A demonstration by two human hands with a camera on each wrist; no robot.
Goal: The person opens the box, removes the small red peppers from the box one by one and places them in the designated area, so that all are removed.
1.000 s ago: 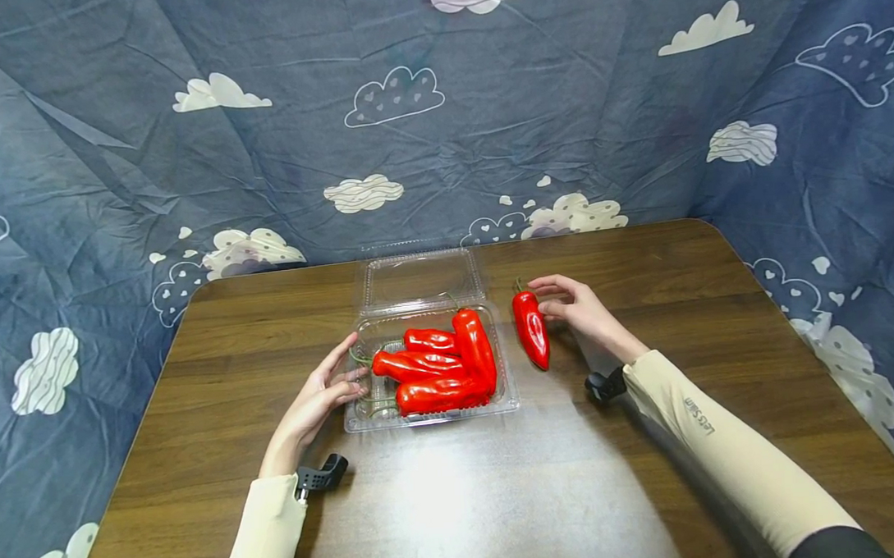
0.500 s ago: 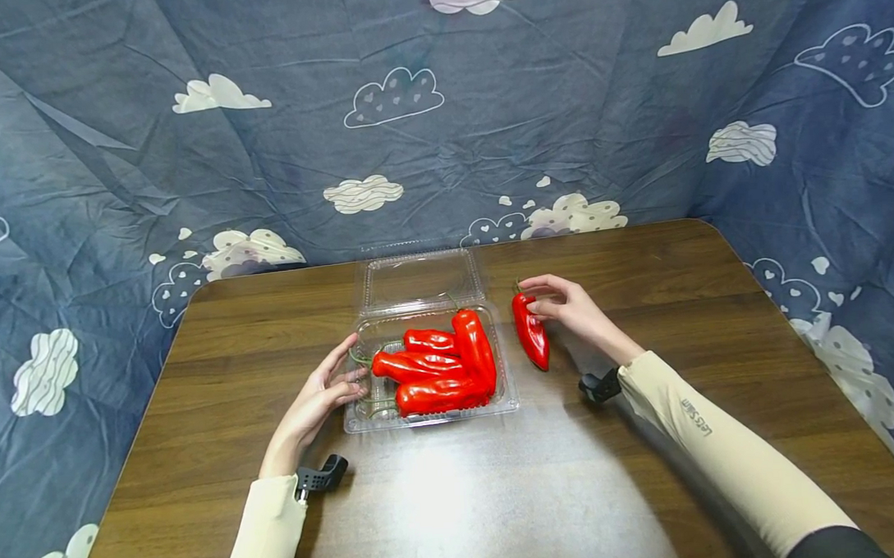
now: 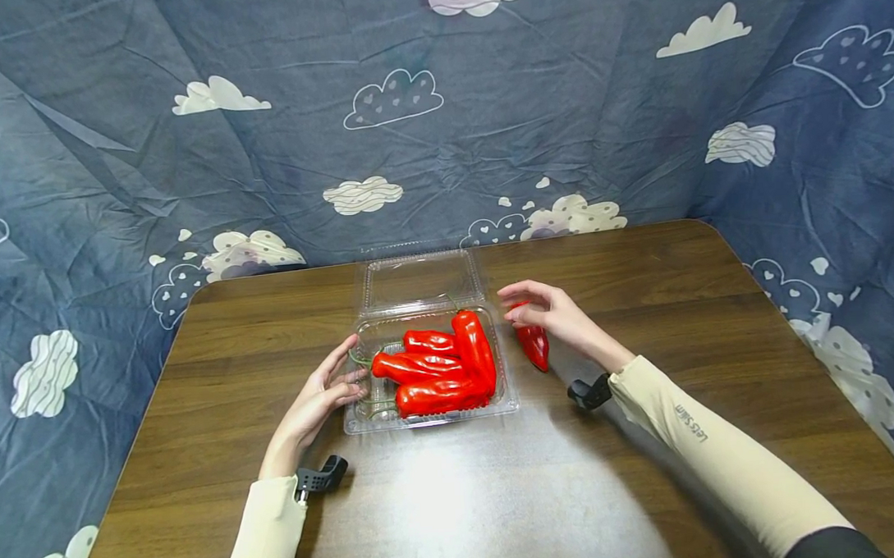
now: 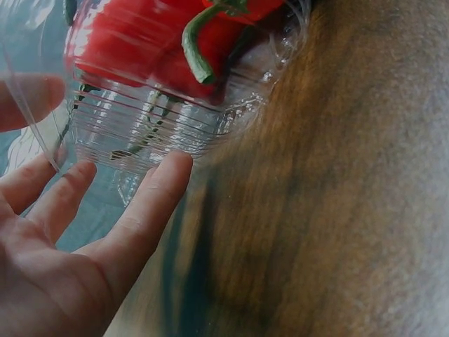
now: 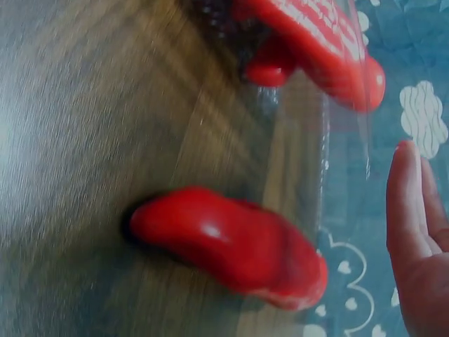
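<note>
A clear plastic clamshell container (image 3: pixel 431 423) stands open with several long red peppers (image 3: pixel 413 365) inside. My left hand (image 3: pixel 311 407) is at its left side. In the left wrist view, fingertips (image 4: pixel 179 163) meet the ribbed wall, fingers fairly straight. One more red pepper (image 3: pixel 535 348) lies on the table right of the container. Above its stem end is my right hand (image 3: pixel 555 314), fingers extended and holding nothing; that end is hidden behind it in the head view. The right wrist view shows the pepper (image 5: pixel 224 239) apart from the hand (image 5: pixel 414 232).
The container's transparent lid (image 3: pixel 421 281) is folded back toward the table's far edge. A wooden table (image 3: pixel 639 264) carries everything. A blue cloth with cloud prints (image 3: pixel 288 169) hangs behind and at both sides.
My right hand has moved left from beside the single pepper, over its stem end. That pepper stays where it was. The left hand and the container have not visibly moved.
</note>
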